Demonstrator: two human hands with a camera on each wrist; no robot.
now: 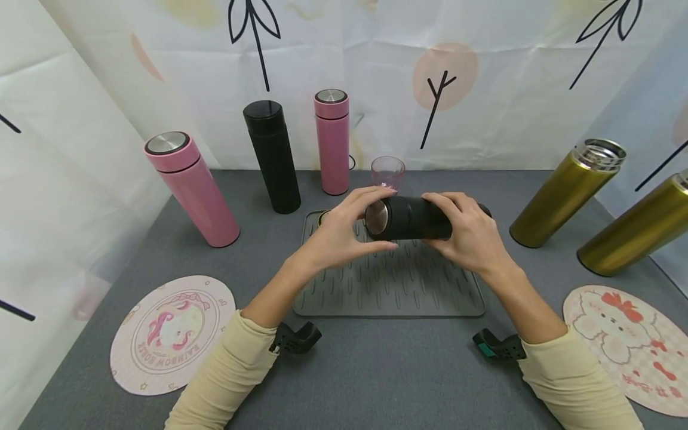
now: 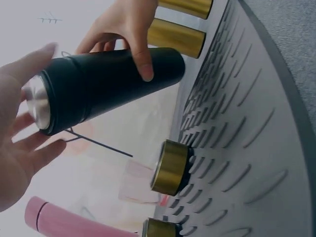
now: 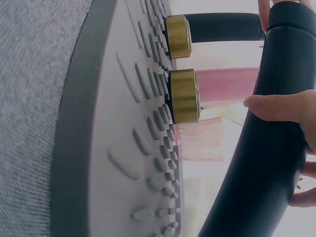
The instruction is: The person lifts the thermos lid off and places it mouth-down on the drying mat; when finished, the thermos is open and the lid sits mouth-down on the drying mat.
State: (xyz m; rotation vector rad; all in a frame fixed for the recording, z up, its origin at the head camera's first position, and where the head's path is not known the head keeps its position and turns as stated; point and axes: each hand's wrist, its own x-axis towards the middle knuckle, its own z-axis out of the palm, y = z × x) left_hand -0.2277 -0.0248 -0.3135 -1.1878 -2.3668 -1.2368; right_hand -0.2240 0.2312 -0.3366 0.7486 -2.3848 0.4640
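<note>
A black thermos bottle [image 1: 419,218] lies nearly sideways in the air above the grey ridged drying mat [image 1: 389,298], its silver-topped cap towards the left. My right hand [image 1: 473,233] grips the bottle's body, thumb on one side and fingers on the other. Around the cap end, my left hand [image 1: 344,230] is spread wide, thumb below and fingers above; whether its fingertips touch the cap is hard to tell. Two gold lids [image 2: 170,168] [image 3: 185,96] stand on the mat in both wrist views; the hands mostly hide them in the head view.
Behind the mat stand a pink glass [image 1: 387,172], a pink thermos [image 1: 333,143] and a black thermos [image 1: 273,158]. Another pink thermos [image 1: 193,191] is at left. Two gold bottles without lids [image 1: 564,194] [image 1: 636,224] stand at right. Round placemats [image 1: 172,334] [image 1: 629,346] flank the arms.
</note>
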